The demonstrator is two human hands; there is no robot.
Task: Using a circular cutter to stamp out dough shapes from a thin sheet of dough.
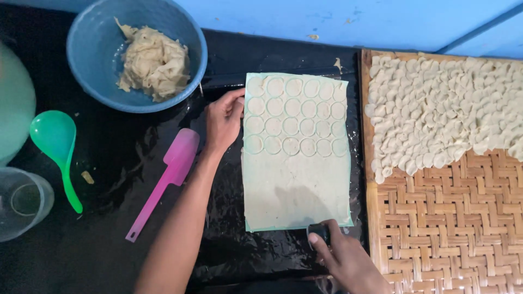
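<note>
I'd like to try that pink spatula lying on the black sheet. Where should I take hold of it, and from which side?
Judging by its pose, take the pink spatula by its long thin handle, near the lower end, coming from above. The handle lies flat and bare on the black sheet, pointing toward the near edge, while the wide blade sits close to the left hand.

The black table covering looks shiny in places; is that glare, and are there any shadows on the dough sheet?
Head view: yes, the wrinkled black covering glints with light; a soft shadow lies on the dough sheet above the right hand; the picture is sharp overall.

left grip (223, 121) flat, right grip (344, 256) clenched
</note>
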